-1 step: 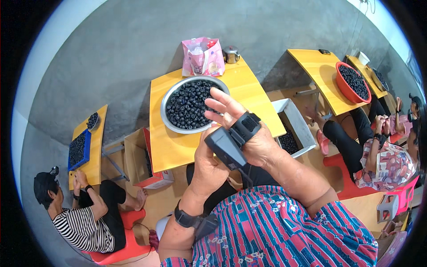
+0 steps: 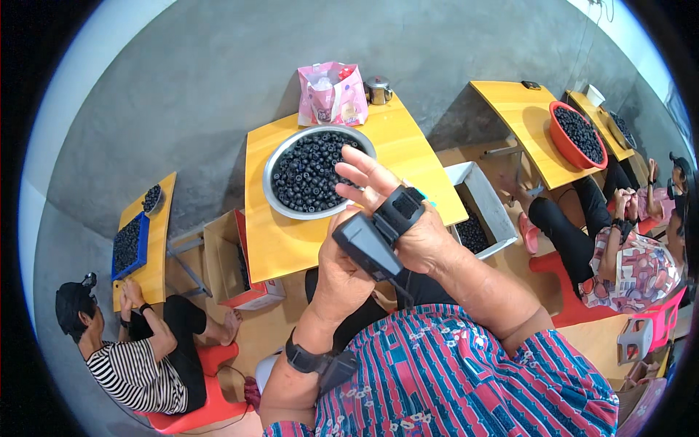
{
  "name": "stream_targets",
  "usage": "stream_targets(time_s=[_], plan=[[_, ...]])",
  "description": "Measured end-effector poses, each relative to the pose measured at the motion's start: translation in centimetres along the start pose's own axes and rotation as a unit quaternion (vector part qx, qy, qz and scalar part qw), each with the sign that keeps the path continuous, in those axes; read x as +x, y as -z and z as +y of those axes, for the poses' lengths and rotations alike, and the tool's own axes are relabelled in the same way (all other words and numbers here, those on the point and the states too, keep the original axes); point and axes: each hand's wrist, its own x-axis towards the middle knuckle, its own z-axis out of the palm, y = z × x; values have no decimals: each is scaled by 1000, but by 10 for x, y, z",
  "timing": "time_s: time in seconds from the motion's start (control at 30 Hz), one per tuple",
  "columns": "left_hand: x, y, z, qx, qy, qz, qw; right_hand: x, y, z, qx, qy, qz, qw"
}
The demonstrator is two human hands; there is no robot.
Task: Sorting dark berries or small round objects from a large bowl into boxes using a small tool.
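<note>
Fingers of the right hand (image 2: 397, 211) spread open above the metal bowl of dark berries (image 2: 313, 173) on the yellow table (image 2: 291, 240), while the left hand (image 2: 342, 273) gripped the black device (image 2: 371, 244) strapped to it.

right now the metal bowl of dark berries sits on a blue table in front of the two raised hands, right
Not quite: the table is yellow, not blue, as the head view shows. The metal bowl of dark berries does sit on it, in front of the raised left hand and right hand.
</note>
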Motion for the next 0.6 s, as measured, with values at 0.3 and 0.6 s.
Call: stream_targets(time_s=[0.3, 0.6], plan=[[-7, -7, 8, 103, -26, -5, 994, 15, 9, 1, -181, 41, -29, 982], [1, -15, 13, 132, -43, 26, 990, 31, 4, 0, -187, -47, 70, 979]])
